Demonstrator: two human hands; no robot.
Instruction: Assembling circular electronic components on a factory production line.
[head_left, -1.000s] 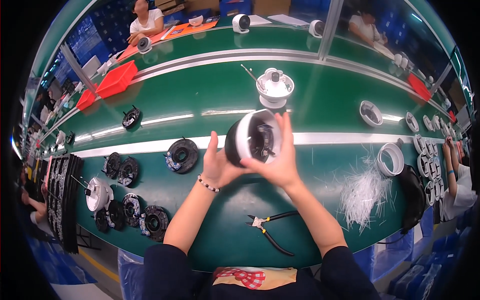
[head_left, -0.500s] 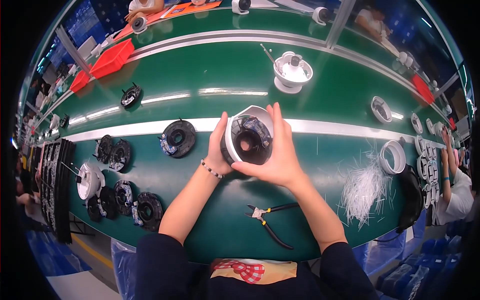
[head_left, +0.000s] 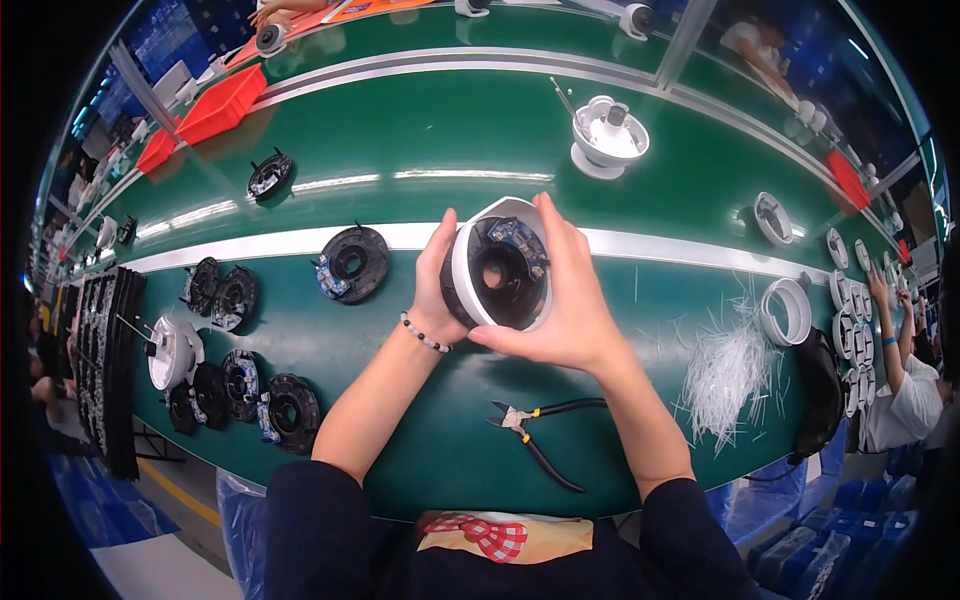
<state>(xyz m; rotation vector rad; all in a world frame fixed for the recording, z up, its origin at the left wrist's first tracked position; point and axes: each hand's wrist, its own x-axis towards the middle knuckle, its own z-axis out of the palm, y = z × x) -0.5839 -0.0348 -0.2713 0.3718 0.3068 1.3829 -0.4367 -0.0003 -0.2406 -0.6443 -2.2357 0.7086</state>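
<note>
Between my two hands, above the middle of the bench, is a white round housing [head_left: 461, 263] with a black ring-shaped part [head_left: 497, 306] and a blue circuit board [head_left: 518, 238] inside it. Its open side tilts toward me. My left hand [head_left: 437, 275] clasps the left side, with the palm against the rim. My right hand [head_left: 572, 295] wraps the right side, fingers up along the shell and thumb across the lower front. Part of a finger shows through the central hole. Diagonal cutters [head_left: 530, 430] with black and yellow handles lie spread on the bench below my hands.
Several black discs with circuit boards [head_left: 292, 412] lie at left beside a white housing [head_left: 174, 352]. Thin clear strips [head_left: 729, 385] are heaped at right beside a white ring [head_left: 786, 312]. A white base [head_left: 611, 140] stands beyond the metal strip [head_left: 640, 248]. Red bins [head_left: 222, 103] sit far left.
The housing has turned slightly in my hands, so its inside and circuit board face me a little more. My right hand has shifted slightly right. The cutters have not been picked up.
</note>
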